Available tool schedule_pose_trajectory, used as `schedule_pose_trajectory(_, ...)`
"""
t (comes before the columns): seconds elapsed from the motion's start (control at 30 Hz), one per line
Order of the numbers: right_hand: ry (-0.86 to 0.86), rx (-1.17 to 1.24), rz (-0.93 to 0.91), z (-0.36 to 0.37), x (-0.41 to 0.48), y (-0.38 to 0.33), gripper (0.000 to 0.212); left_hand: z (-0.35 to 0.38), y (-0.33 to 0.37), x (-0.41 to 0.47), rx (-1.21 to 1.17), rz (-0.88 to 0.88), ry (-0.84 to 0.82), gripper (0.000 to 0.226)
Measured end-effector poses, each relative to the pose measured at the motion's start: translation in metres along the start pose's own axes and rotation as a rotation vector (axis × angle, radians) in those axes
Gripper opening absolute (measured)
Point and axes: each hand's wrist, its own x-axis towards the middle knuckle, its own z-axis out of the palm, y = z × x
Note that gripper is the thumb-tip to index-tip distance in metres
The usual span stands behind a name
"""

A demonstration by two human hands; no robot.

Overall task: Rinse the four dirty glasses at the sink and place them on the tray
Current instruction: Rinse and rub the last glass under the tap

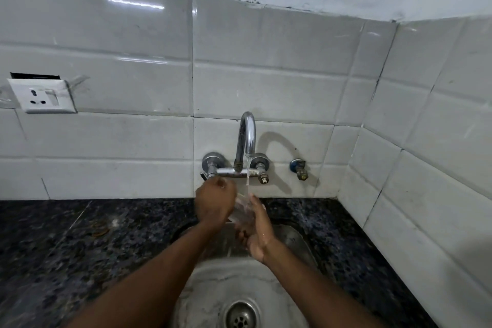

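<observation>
A clear glass (242, 212) is held tilted under the stream of water (247, 177) that falls from the curved spout (248, 136) \- so 1 of the 4 glasses is in the rinsing step, over the steel sink (210, 287) and above its drain (241, 314). The right hand (257, 231) cradles the glass from the right and below, with its fingers wrapped up the wall. That looks like the sensible hold, since it leaves the mouth turned toward the water and lets the run-off drop into the basin rather than onto the dark speckled counter (66, 247). The left hand (215, 201) sits at the glass's other side with its fingers curled, the back of the hand facing the camera. It lies just below the left tap handle (211, 162), and I cannot tell whether it pinches the rim, rubs inside the glass or holds nothing (the knuckles hide the fingertips). My guess is that it is there to steady or scrub. Wet glass is slippery, so a grip from 2 sides would make sense. The tray and the other 3 glasses are out of view, so how far the task has got cannot be judged. A wall socket (42, 96) sits on the tiles well to the left, away from the splash.
</observation>
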Motion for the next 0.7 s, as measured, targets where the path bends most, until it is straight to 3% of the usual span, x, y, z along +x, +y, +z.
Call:
schedule_pose_trajectory(0.13, 0.11, -0.43, -0.255, 0.01, -0.002, -0.024, 0.055, 0.001, -0.02, 0.003, -0.276, -0.421, -0.059, 0.05)
schedule_pose_trajectory(0.2, 0.179, -0.71, -0.39, 0.014, -0.003, -0.035, 0.055, 0.002, -0.025, -0.003, -0.481, -0.609, -0.163, 0.043)
schedule_pose_trajectory(0.27, 0.139, -0.967, -0.556, 0.015, -0.003, -0.046, 0.056, -0.001, -0.027, -0.007, -0.617, -0.734, -0.262, 0.033)
schedule_pose_trajectory(0.43, 0.014, -1.481, -0.78, 0.015, -0.001, -0.074, 0.063, -0.005, -0.027, -0.005, -0.535, -0.671, -0.337, 0.024)
schedule_pose_trajectory(0.7, 0.046, -1.58, -0.777, 0.013, 0.001, -0.074, 0.064, -0.028, -0.017, 0.02, -0.254, -0.443, -0.162, 0.026)
